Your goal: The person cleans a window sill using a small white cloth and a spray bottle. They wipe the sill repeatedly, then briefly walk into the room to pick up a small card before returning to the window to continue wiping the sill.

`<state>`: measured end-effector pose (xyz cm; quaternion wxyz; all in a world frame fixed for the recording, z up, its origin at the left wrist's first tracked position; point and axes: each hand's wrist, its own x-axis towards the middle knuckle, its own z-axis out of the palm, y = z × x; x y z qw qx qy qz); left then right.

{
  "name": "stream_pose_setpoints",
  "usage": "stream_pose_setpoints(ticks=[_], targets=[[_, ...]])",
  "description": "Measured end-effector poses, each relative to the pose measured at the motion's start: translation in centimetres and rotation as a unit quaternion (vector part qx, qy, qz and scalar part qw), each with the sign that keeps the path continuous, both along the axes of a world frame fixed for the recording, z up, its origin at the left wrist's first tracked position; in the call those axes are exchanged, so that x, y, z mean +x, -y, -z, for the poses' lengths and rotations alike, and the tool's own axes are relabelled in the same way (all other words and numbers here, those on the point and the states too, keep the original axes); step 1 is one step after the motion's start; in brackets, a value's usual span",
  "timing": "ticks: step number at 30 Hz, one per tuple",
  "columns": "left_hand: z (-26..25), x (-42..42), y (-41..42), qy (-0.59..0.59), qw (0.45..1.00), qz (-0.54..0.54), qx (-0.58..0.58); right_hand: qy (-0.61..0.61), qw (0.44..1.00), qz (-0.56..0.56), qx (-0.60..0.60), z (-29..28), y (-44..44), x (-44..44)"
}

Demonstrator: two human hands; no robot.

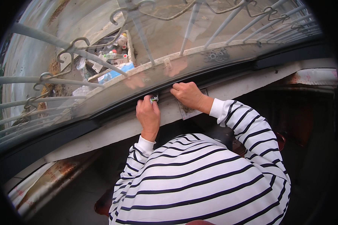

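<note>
A window with a dark frame [124,99] and glass pane crosses in front of me above a pale sill [112,127]. My left hand [148,115] is at the lower frame, its thumb and fingers closed on a small white and green item [154,98], mostly hidden. To its right, my right hand [188,95] rests with bent fingers against the lower frame edge; whether it holds something thin, I cannot tell. Beneath my right wrist, a printed paper or card [188,112] lies on the sill. Both hands are reflected in the glass.
Beyond the glass stand pale metal window bars [142,36] with curled ornaments. Outside them is a box [131,49] of bottles and other refuse. Patterned curtain fabric [317,76] hangs at the right, with more fabric [42,182] at the lower left.
</note>
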<state>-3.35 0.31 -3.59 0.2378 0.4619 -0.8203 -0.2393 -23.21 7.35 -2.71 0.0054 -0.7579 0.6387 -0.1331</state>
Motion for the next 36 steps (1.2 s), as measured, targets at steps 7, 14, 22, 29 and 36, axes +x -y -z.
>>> stream_pose_setpoints(ticks=[7, 14, 22, 29, 36], targets=[[0.6, 0.5, 0.3, -0.072, 0.996, 0.008, 0.054, 0.054, 0.998, 0.022, -0.023, 1.7, 0.9, 2.2], [-0.5, 0.8, -0.1, -0.146, 0.985, 0.021, 0.093, 0.132, 0.989, 0.055, -0.047, 0.6, 0.2, 1.6], [-3.2, 1.0, -1.2, -0.218, 0.964, 0.064, 0.136, 0.264, 0.956, 0.078, -0.097, -0.7, -3.2, -0.5], [-4.6, 2.0, -1.3, -0.256, 0.944, 0.027, 0.206, 0.225, 0.966, 0.102, -0.075, -4.3, -7.4, -2.4], [-3.6, 2.6, -1.6, -0.256, 0.945, 0.024, 0.203, 0.026, 0.994, 0.073, 0.082, -7.7, -8.5, -2.2]])
